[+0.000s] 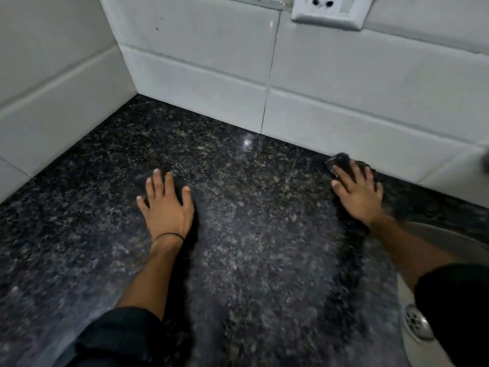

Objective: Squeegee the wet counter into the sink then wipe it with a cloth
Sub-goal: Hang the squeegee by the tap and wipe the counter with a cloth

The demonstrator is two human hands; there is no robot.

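Note:
The dark speckled granite counter [251, 234] fills the view, with a glossy reflection near the back wall. My left hand [165, 205] lies flat on it, fingers spread, holding nothing; a thin black band circles the wrist. My right hand [357, 189] presses down on a dark cloth [341, 161] at the back of the counter, close to the tiled wall. Only the cloth's far edge shows beyond my fingers. The white sink [412, 340] with its metal drain [416, 320] sits at the lower right, partly hidden by my right arm. No squeegee is in view.
White tiled walls [211, 62] meet in a corner at the back left. A white wall socket [328, 11] is mounted high on the back wall. A grey object [485, 160] shows at the right edge.

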